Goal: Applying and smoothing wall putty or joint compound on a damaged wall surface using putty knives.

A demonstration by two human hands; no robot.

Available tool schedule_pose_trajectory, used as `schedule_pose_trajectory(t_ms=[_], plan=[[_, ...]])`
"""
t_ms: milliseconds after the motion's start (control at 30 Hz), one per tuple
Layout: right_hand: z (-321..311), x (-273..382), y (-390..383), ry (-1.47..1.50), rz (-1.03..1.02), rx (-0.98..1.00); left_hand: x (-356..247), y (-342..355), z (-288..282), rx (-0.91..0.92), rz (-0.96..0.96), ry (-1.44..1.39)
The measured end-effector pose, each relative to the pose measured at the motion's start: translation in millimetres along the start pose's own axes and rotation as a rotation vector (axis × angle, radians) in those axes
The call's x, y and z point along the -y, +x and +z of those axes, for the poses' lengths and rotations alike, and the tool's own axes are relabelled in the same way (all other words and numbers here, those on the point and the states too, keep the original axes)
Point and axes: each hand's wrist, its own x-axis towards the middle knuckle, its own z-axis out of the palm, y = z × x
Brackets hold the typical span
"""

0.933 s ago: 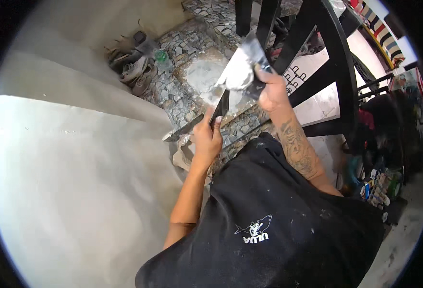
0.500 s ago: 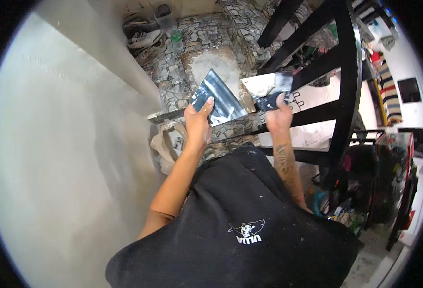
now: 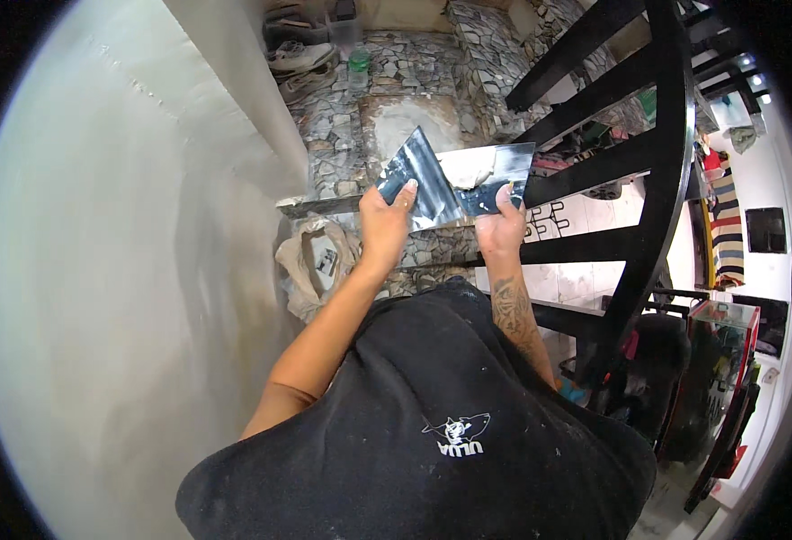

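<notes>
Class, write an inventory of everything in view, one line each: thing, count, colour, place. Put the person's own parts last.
Left scraper: one, silver and dark, centre
Right scraper: one, silver and dark, beside it
Paste: one mass, white, on the right scraper
Bag: one, beige, lower left of the scrapers
Shoes: several, greyish, upper left
Bottle: one, clear and green, beside the shoes
Stone-patterned floor: one, grey, upper centre
Wall: one, grey, left
Railing: one, black, right
Striped cloth: one, multicoloured, far right
Shirt: one, black, bottom
Left hand: one, bare, gripping the left scraper
Right hand: one, bare, gripping the right scraper
</notes>
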Motion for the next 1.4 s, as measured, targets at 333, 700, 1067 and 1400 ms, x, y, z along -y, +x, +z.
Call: schedule_pose_trajectory(t_ms=[333, 700, 1067, 1400], plan=[[18, 19, -23, -0.559, -0.128, 0.222, -20, 0, 0, -0.008, -0.209, -0.269], [71, 75, -51, -1.388, -0.542, 0.986, -50, -20, -2, 0.144, -0.458, -0.512], [38, 56, -40, -1.588, -0.617, 0.878, -58, -42, -5, 0.178, -0.419, -0.507], [-302, -56, 70, -1.894, -0.091, 0.710, -80, -49, -39, 0.024, -0.150, -0.687]])
